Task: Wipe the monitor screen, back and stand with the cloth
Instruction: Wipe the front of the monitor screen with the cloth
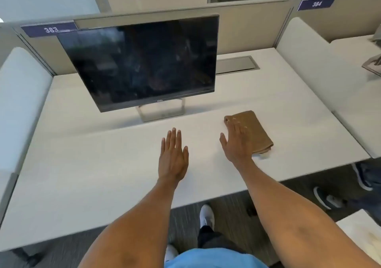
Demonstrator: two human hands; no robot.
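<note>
Brown cloth (252, 131) 1, monitor (142, 61) 1, hands 2

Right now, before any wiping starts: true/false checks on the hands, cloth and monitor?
1. The monitor stands upright on its stand, with the screen dark. True.
2. The cloth hangs over the monitor. False: it lies folded on the desk, to the right of the stand.
3. The right hand has straight fingers on the cloth. True.
4. The left hand grips the stand. False: it is flat with straight fingers over the bare desk, in front of the stand, and holds nothing.
</note>
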